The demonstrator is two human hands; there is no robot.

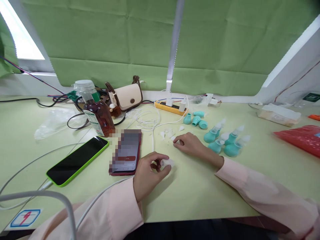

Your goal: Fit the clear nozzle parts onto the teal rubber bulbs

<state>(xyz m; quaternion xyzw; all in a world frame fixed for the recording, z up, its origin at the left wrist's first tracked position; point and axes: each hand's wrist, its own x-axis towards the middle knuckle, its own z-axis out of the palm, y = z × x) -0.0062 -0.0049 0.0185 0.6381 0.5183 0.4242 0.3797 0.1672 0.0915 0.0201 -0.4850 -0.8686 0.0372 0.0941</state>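
Observation:
My left hand (151, 173) pinches a short translucent white tube-like piece (167, 163) between thumb and fingers, a little above the table. Farther forward, my right hand (188, 144) reaches down to the tabletop, fingertips together at several small white pieces (171, 133). Whether a piece is caught in those fingers is hard to make out. Just beyond my right hand lie several bare teal bulbs (196, 120). To the right of my right wrist stand several teal bulbs (233, 149) with clear pointed tips fitted on top.
A red-cased phone (126, 151) and a green-cased phone (77, 160) lie on the left, with white cables around them. Behind are a brown bottle (98, 116), a cream handbag (128, 96) and a yellow power strip (170, 108). A red bag (300, 139) lies far right.

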